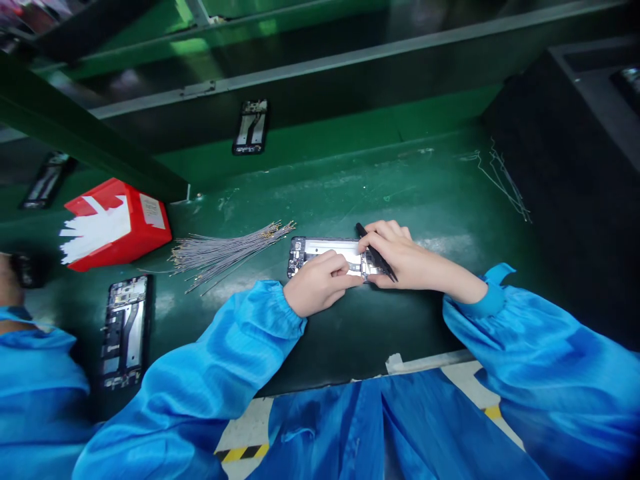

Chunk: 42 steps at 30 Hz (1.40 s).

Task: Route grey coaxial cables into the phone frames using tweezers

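An opened phone frame with a silvery inside lies lengthwise on the green bench in front of me. My left hand rests over its lower middle, fingers curled together at the near edge; whatever they pinch is too small to make out. On the phone's right end, my right hand has its fingers bent around a black pen-like tool, with fingertips touching the phone. A fanned bundle of thin grey cables lies just left of the phone.
A red box of white strips stands left. More opened phones lie at the near left, the back and far left. Loose wires lie right, beside a dark box. A co-worker's blue sleeve is at left.
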{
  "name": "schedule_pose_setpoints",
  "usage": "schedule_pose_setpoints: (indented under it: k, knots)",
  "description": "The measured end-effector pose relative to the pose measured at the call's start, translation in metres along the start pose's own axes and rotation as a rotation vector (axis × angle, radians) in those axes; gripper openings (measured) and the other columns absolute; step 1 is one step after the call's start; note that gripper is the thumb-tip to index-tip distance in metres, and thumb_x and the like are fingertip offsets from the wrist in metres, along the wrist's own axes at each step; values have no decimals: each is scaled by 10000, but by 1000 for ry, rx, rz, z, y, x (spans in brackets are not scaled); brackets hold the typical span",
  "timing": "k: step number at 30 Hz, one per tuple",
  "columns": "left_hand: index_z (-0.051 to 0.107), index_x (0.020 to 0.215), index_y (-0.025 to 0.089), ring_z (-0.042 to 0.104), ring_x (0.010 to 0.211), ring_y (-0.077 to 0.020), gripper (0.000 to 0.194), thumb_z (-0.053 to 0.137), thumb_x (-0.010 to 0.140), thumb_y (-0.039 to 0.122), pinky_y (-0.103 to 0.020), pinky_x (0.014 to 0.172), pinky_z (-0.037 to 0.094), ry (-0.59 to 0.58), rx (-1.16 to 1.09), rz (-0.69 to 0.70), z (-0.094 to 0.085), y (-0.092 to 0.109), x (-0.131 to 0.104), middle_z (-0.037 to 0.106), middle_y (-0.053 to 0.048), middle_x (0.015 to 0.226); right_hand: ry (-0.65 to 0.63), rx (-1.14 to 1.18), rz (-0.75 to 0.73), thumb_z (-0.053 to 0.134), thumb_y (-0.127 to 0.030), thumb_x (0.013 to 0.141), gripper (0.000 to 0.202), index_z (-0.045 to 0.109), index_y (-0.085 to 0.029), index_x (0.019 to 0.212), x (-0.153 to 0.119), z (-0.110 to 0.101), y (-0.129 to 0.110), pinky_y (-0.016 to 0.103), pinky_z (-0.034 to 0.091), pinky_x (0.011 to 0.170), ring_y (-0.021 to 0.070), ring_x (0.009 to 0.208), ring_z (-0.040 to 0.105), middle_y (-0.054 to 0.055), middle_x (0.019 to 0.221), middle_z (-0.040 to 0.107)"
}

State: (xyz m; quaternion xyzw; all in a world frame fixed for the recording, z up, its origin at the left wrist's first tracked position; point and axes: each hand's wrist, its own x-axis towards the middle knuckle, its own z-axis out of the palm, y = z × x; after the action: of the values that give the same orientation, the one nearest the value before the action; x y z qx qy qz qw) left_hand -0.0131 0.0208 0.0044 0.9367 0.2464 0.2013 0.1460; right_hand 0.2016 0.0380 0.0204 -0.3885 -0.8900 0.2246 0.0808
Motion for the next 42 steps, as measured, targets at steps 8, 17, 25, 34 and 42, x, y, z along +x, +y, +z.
schedule_pose_setpoints:
  k: [8, 17, 25, 34, 42]
  knots:
    - [637, 870, 144, 484, 716, -131, 267, 381, 807, 96, -247, 683, 442, 70, -153, -50, 1, 0, 1, 534, -43, 741, -19, -50, 21, 580, -291, 673, 343, 429, -229, 975, 6, 4, 1, 373, 307, 735, 278, 949, 371, 98, 1060, 403]
    - [650, 848, 155, 510, 710, -120, 238, 419, 797, 123, -227, 675, 443, 67, -240, -87, -2, 1, 2, 560, -37, 749, -18, -27, 15, 574, -375, 713, 349, 418, -229, 988, 6, 4, 4, 370, 301, 749, 267, 949, 365, 91, 1048, 399]
    - [662, 828, 157, 506, 707, -129, 244, 425, 787, 119, -233, 663, 434, 63, -236, -81, 1, -1, 1, 560, -40, 731, -96, -80, 82, 591, -374, 671, 359, 444, -230, 965, 16, -1, -4, 320, 271, 692, 258, 907, 375, 80, 1007, 414]
    - [641, 809, 180, 474, 744, -147, 225, 429, 778, 110, -264, 718, 424, 69, -191, -126, 2, 1, 1, 562, -32, 740, -40, -28, -41, 544, -376, 745, 290, 433, -217, 961, 13, 2, 0, 340, 284, 745, 249, 943, 369, 88, 1035, 407]
    - [564, 768, 153, 462, 733, -154, 139, 441, 758, 90, -266, 710, 415, 87, -114, -220, 4, 5, 5, 552, -30, 729, -53, -93, -90, 549, -421, 759, 295, 456, -206, 938, 17, -2, -1, 337, 295, 724, 249, 918, 380, 97, 1025, 427]
